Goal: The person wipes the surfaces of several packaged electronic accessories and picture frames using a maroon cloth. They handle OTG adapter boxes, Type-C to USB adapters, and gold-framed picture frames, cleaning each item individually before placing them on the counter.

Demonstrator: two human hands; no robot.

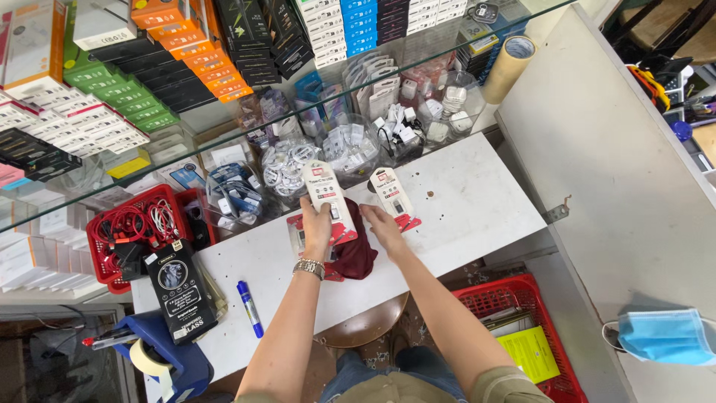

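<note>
The left hand [316, 224] has its grip clamped on a white-and-red blister pack [326, 195] over the white counter [462, 209], while the right hand [384, 227] lies open, fingers flat just beside a second pack [393, 195] and touching the dark red cloth [356, 250]. Handling goes best, I judge, with the held pack pinched by its lower edge and kept flat. Its long axis runs away from the person, hang-tab end pointing toward the glass shelf [224, 142].
</note>
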